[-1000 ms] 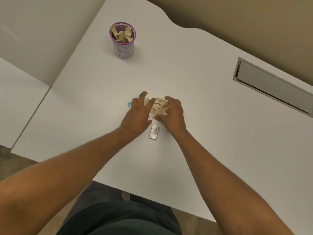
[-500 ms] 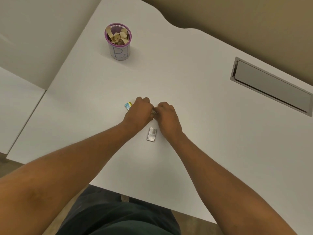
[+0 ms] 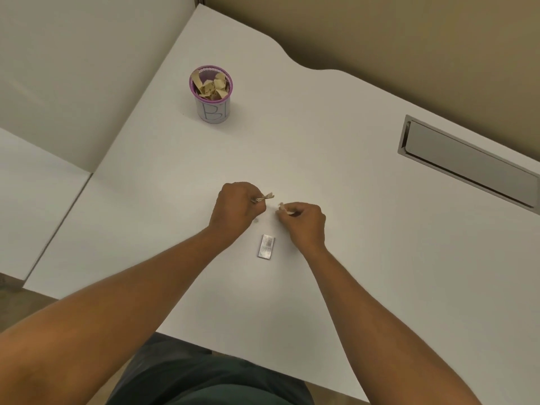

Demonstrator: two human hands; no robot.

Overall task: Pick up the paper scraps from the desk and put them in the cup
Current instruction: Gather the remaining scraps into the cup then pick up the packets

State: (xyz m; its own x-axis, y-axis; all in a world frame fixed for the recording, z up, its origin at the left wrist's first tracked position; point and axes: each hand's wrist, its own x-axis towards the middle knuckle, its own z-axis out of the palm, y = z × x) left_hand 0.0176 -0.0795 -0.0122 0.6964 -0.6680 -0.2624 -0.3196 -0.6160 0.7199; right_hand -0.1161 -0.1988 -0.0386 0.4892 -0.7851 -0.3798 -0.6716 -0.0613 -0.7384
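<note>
Scraps fill your purple-rimmed cup (image 3: 211,96), which stands upright at the far left of the desk (image 3: 336,159). Your left hand (image 3: 237,210) is fisted around tan paper scraps (image 3: 265,197) that poke out. A small silver card (image 3: 266,246) lies nearer you. Your right hand (image 3: 304,222) pinches another scrap (image 3: 284,207).

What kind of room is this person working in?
Probably an office workstation: a white desk with a curved back edge, a grey metal cable hatch set into it, and a purple-rimmed mesh cup like a pen holder.
</note>
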